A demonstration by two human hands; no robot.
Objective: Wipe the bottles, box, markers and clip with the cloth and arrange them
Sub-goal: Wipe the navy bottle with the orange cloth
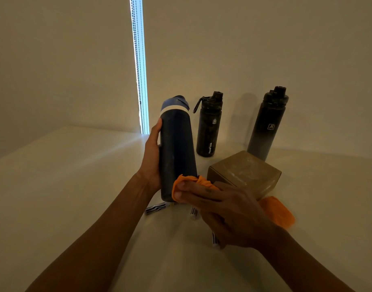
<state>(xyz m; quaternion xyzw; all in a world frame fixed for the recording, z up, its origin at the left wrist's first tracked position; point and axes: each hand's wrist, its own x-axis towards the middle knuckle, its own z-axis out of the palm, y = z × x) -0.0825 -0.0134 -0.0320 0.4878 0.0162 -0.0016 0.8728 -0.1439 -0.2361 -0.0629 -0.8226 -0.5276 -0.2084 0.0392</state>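
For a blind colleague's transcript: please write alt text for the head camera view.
The left hand grips a navy bottle while the right hand holds an orange cloth against its lower part. Beyond, on the pale table, stand a short black bottle, a tall black bottle and a brown box; markers lie under the hands.

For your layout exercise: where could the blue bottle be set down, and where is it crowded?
Free: the white tabletop left of the left hand and blue bottle, to the wall. Crowded: markers lie beneath the right hand; cardboard box, orange cloth, AquaFlask bottle and taller black bottle cluster right of the blue bottle.
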